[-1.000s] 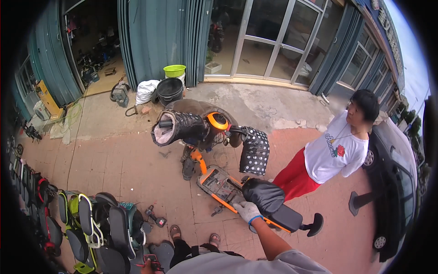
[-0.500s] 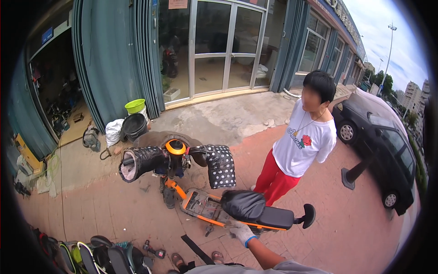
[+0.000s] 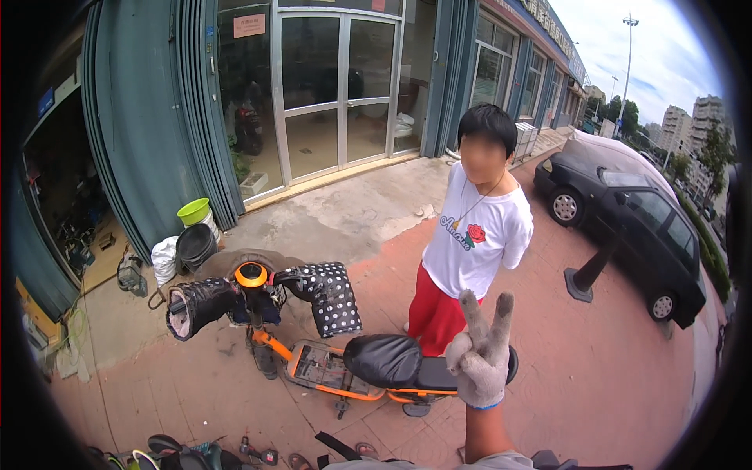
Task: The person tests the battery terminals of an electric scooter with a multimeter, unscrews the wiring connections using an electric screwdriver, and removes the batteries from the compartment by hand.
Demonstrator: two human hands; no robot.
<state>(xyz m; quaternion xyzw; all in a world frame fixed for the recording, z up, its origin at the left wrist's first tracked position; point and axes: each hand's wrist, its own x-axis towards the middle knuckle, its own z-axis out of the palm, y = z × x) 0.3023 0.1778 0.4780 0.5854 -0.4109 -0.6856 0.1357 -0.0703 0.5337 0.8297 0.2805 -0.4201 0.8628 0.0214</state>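
Note:
My right hand point(image 3: 481, 352), in a grey knit glove with a blue cuff, is raised in front of the scooter's rear end. Two fingers are stretched up and spread, the others folded in; nothing is held. Part of the black rear seat lies hidden behind it. The orange-framed electric scooter point(image 3: 270, 345) stands on the paving, its battery bay point(image 3: 325, 364) uncovered in the footboard. A black cover wraps the front seat point(image 3: 382, 360). Handlebar muffs flank the orange-rimmed display, one black and one polka-dotted point(image 3: 333, 298). My left hand is out of view.
A person point(image 3: 474, 227) in a white shirt and red trousers stands beyond the scooter, arms behind the back. Buckets point(image 3: 196, 247) and a white sack point(image 3: 164, 260) sit by the shutter. A power drill point(image 3: 258, 452) lies near my feet. To the right are a dark post base point(image 3: 587, 278) and a parked car point(image 3: 627, 227).
My right hand has left the scooter's side below the seat and risen, two fingers now spread upward. The view has shifted to the right. The person's head has turned more toward me.

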